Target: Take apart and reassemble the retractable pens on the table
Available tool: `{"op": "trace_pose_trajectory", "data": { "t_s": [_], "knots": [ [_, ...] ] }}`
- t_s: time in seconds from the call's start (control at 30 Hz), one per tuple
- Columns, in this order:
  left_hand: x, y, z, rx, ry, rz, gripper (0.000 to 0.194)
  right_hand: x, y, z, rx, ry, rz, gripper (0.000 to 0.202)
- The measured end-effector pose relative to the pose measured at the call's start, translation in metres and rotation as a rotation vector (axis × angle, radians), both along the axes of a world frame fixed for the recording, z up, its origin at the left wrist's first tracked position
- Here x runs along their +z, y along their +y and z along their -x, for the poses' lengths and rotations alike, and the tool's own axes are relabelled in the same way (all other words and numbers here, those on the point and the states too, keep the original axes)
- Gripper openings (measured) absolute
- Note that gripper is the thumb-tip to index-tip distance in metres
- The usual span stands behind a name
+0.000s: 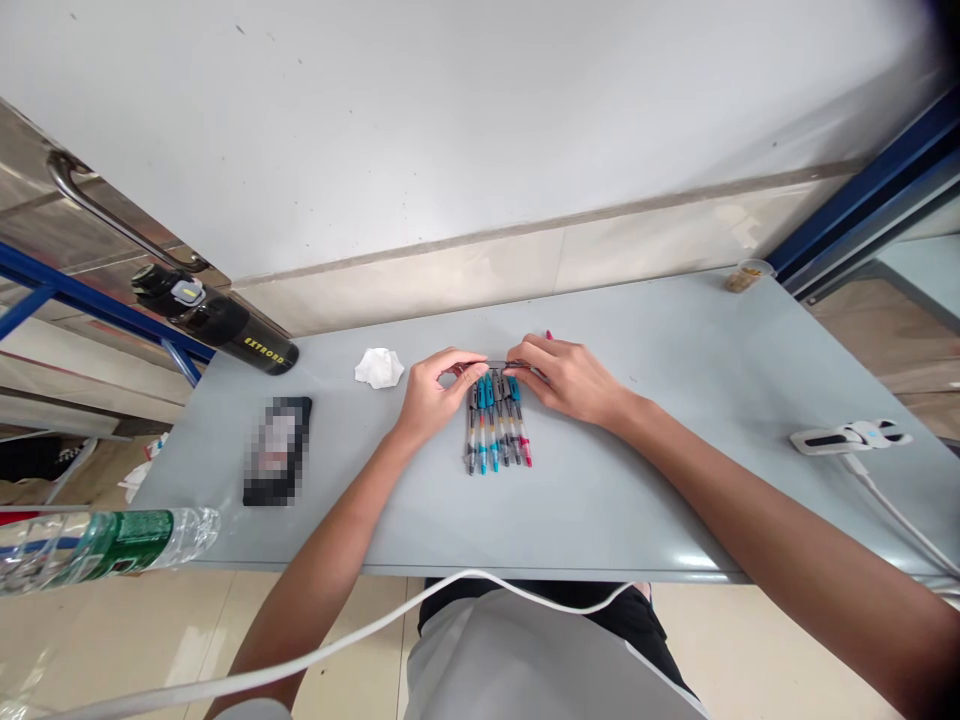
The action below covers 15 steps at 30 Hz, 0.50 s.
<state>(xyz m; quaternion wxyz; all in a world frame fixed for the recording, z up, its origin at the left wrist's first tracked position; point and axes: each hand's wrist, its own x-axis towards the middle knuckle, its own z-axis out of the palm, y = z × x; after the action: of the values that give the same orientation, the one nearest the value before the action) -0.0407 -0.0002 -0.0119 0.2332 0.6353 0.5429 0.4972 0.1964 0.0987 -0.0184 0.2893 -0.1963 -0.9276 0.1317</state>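
Observation:
Several pens [495, 430] lie side by side on the grey table [600, 500], with blue-green and grey upper parts and clear lower ends tipped in black, blue and red. Just beyond their upper ends, my left hand [442, 385] and my right hand [559, 375] pinch the two ends of a thin dark pen [497, 365] held crosswise. My fingers cover most of this pen. A small red tip [549, 335] shows behind my right hand.
A crumpled white tissue [379, 368], a dark phone [277, 450] and a black bottle [217, 320] are on the left. A plastic bottle [112, 545] is at the lower left. To the right are a small cup [748, 276] and a white device [851, 437] with a cable.

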Motion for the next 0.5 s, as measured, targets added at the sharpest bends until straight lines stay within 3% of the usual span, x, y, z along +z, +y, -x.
{"op": "trace_pose_trajectory", "data": {
  "t_s": [0.33, 0.5],
  "knots": [
    [-0.0005, 0.0005, 0.0000, -0.015, 0.013, -0.056, 0.023, 0.0004, -0.0005, 0.0010, 0.004, 0.011, 0.000, 0.027],
    [-0.0023, -0.0003, 0.0005, -0.015, 0.008, 0.013, 0.027, 0.0016, -0.0002, 0.0005, -0.022, 0.036, -0.009, 0.024]
  ]
}}
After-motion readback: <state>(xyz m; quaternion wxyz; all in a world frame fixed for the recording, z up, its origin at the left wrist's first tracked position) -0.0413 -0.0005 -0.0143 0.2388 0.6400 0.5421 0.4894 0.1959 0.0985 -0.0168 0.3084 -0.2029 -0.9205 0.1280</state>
